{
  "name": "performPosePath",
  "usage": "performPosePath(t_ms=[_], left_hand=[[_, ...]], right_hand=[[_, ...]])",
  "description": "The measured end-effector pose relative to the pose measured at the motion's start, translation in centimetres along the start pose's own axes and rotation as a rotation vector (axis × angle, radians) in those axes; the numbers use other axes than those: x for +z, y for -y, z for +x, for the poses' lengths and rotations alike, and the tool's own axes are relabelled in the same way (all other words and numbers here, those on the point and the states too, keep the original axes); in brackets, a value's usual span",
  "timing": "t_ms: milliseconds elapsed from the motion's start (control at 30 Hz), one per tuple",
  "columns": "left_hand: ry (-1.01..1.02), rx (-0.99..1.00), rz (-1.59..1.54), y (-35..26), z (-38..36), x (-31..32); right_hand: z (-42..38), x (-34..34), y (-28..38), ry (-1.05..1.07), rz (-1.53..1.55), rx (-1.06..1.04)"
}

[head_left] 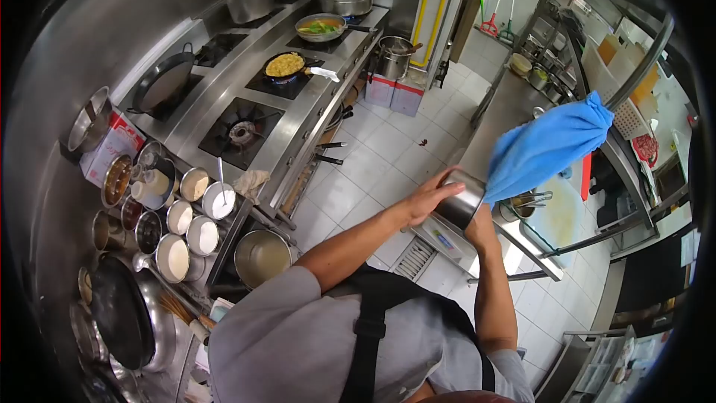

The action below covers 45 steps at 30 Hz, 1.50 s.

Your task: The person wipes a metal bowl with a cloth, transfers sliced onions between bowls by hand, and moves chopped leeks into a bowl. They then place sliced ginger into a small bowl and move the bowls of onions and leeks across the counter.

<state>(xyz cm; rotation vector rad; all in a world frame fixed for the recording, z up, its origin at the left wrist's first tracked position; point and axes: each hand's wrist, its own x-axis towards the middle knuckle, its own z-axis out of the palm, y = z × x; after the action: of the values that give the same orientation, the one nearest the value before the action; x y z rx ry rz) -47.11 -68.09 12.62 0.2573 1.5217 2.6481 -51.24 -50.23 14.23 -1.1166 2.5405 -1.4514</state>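
In the head view, the left hand [432,198] curls its fingers around a metal container [460,200], thumb along the side. The right hand [481,228] meets its lower right side; its fingers are hidden, so their state cannot be told. With the container as clock centre, a blue cloth [548,143] spreads towards two o'clock, blocking part of the counter [501,113]. Utensils [531,200] stand at three. A pan of yellow food [285,66] sits at ten, a pan of vegetables [321,27] at eleven, and bowls of white contents [179,218] at nine.
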Motion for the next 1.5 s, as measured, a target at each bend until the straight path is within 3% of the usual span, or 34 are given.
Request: performPosePath(t_ms=[67, 100, 167, 200, 233, 300, 333, 433, 467, 500, 567, 633, 700, 733, 767, 833, 867, 933, 1033, 1067, 1100, 1167, 1200, 1233, 1267, 1300, 1333, 1400, 1433, 1467, 1500], left_hand=[[0.105, 0.052, 0.109, -3.1, 0.2, 0.2], [0.153, 0.077, 0.162, -4.2, 0.2, 0.2], [0.239, -0.091, -0.213, -4.1, 1.2, -1.2], [0.267, -0.194, -0.383, -4.3, 1.6, -1.6], [0.294, -0.302, -0.553, -4.3, 1.6, -1.9], [0.238, -0.106, -0.338, -4.2, 2.2, -1.5], [0.215, -0.011, -0.225, -4.4, 2.7, -1.0], [0.176, 0.157, 0.142, -5.8, 2.7, -0.6], [0.181, 0.175, 0.177, -5.8, 2.6, -0.7], [0.194, 0.186, 0.211, -5.6, 2.7, -0.7], [0.235, 0.08, -0.154, -4.4, 3.3, -1.6], [0.239, -0.063, -0.419, -3.7, 3.6, -1.8], [0.187, -0.179, -0.531, -4.5, 3.2, -3.1], [0.128, -0.196, -0.536, -4.8, 2.6, -3.4], [0.066, -0.211, -0.539, -4.8, 2.2, -3.3], [0.149, -0.196, -0.497, -3.7, 2.8, -2.7], [0.196, -0.191, -0.476, -3.1, 2.9, -2.2], [0.165, -0.091, -0.206, -2.9, 3.0, -0.3], [0.211, 0.064, 0.122, -4.6, 2.3, 1.9], [0.232, 0.115, 0.223, -4.9, 2.0, 2.1], [0.256, 0.173, 0.327, -5.2, 2.0, 2.4], [0.245, 0.078, 0.017, -5.5, 1.4, 3.2], [0.234, -0.022, -0.172, -6.1, 1.1, 3.6], [0.223, -0.115, -0.359, -6.5, 0.9, 4.1], [0.165, -0.116, -0.309, -6.6, 0.7, 4.8], [0.184, -0.015, -0.161, -6.9, 0.7, 5.3], [0.201, 0.081, -0.015, -7.1, 0.5, 5.6], [0.248, 0.255, 0.354, -7.8, 0.0, 6.3], [0.228, 0.276, 0.264, -7.3, -0.5, 6.7], [0.208, 0.311, 0.175, -6.7, -0.8, 7.1], [0.184, 0.335, 0.085, -5.9, -1.2, 7.3]], right_hand=[[0.8, 1.1, 2.4, -0.103, 0.173, -0.068], [0.8, 0.0, 2.5, 0.023, 0.158, 0.065], [1.1, -2.5, 2.2, 0.28, 0.133, 0.329], [2.3, -3.5, 7.0, 0.306, 0.128, 0.221], [3.3, -3.6, 7.4, 0.289, -0.083, 0.058], [4.5, -4.3, 7.2, 0.234, -0.499, -0.277], [4.2, -3.9, 5.4, 0.324, -0.696, -0.124], [3.4, -1.6, 4.4, 0.065, -0.266, -0.212], [3.5, -1.9, 4.9, 0.161, -0.301, -0.216], [4.0, -1.7, 5.5, 0.158, -0.105, -0.157], [4.2, -1.8, 5.8, 0.103, 0.288, 0.003], [4.6, -3.2, 2.1, 0.145, 0.906, 0.159], [4.6, -3.9, 3.9, -0.368, 0.805, 0.011], [4.2, -4.7, 4.6, -0.438, 0.79, -0.009], [4.0, -5.2, 4.9, -0.372, 0.475, -0.072], [3.2, -5.7, 6.3, -0.221, -0.151, -0.149], [3.5, -5.6, 7.7, -0.032, -0.37, -0.288], [3.2, -3.9, 3.9, 0.241, -0.642, -0.178], [1.5, -2.3, 3.3, -0.002, -0.118, -0.212], [1.0, -2.3, 2.8, -0.033, -0.282, -0.376], [1.1, -3.0, 3.6, 0.028, -0.149, -0.31], [1.2, -4.9, 7.2, 0.161, 0.125, -0.175], [1.0, -5.9, 8.7, 0.214, 0.322, 0.005], [0.9, -5.8, 9.2, 0.116, 0.112, -0.137], [0.8, -5.7, 9.8, 0.015, -0.1, -0.281], [0.8, -6.0, 10.2, -0.101, -0.316, -0.426], [0.4, -5.8, 8.4, -0.016, -0.433, -0.415], [-0.7, -5.1, 7.1, -0.063, -0.398, -0.455], [-1.4, -5.0, 7.3, -0.079, -0.38, -0.472], [-1.4, -5.9, 7.6, 0.08, 0.016, -0.301], [-1.9, -6.1, 7.7, 0.012, 0.451, -0.144]])
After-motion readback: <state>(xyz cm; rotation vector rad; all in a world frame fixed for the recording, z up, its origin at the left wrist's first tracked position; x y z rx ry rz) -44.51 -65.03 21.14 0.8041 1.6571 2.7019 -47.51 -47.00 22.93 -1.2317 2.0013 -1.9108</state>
